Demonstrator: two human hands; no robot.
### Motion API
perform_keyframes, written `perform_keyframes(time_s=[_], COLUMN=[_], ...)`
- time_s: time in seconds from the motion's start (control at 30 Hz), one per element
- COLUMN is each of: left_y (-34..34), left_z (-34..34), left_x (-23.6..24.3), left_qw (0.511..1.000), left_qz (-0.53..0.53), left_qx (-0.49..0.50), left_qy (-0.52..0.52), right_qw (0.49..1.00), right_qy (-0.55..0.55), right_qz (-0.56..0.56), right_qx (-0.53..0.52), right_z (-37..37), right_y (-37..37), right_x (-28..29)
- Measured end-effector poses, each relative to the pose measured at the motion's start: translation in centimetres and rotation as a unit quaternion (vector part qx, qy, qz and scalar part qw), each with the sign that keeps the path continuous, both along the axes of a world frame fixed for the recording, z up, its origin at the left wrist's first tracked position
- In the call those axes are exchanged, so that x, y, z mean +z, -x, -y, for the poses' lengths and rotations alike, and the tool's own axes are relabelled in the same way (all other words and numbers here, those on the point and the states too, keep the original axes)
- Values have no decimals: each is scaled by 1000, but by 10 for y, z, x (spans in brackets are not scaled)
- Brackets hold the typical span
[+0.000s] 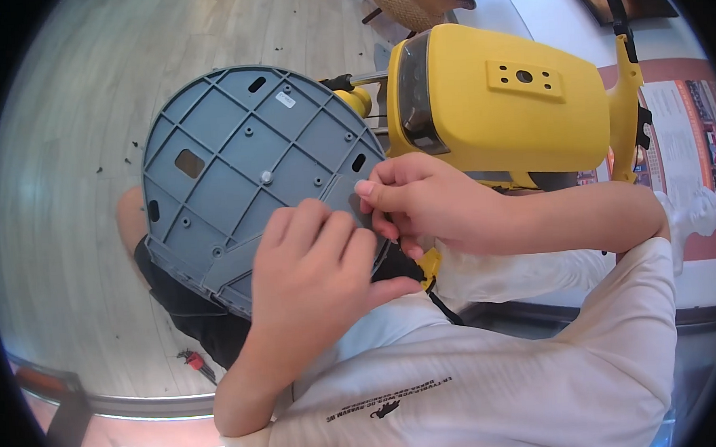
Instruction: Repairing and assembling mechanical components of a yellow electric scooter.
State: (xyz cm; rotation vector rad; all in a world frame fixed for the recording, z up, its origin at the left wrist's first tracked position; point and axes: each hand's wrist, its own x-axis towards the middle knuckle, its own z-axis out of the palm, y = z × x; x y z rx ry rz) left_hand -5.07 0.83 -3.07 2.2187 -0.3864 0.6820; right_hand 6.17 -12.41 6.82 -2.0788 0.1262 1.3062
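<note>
A large grey plastic panel (233, 149), rounded at the far end and ribbed in a grid, lies tilted over my lap. It has slots, a square hole and several screw bosses. My left hand (316, 266) rests on its near right part with the fingers curled down, their tips hidden beneath the knuckles, and the thumb stretched to the right. Beside the panel's right edge, my right hand (434, 199) has thumb and forefinger pinched together. Whatever lies between those fingers is too small or hidden to make out.
To the right stands a yellow machine body (505, 94) with a dark clear front window and a yellow handle (628, 100). A red-holdered hex key set (194, 362) lies on the wood floor at lower left. Small dark screws (99, 170) are scattered there. A woven chair (415, 2) stands behind.
</note>
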Motion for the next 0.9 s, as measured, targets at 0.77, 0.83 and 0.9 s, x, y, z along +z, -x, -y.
perform_keyframes(time_s=[0.77,0.83,0.9], left_y=[2,5,5], left_z=[47,43,35], left_x=[5,7,9], left_qw=[990,991,992], left_qz=[-95,-93,-90], left_qx=[105,95,83], left_qy=[-25,-2,20], right_qw=[977,949,907], right_qy=[42,16,-9], right_qz=[94,190,285], right_qx=[186,252,311], right_z=[6,16,27], right_y=[-31,-32,-33], right_x=[5,9,9])
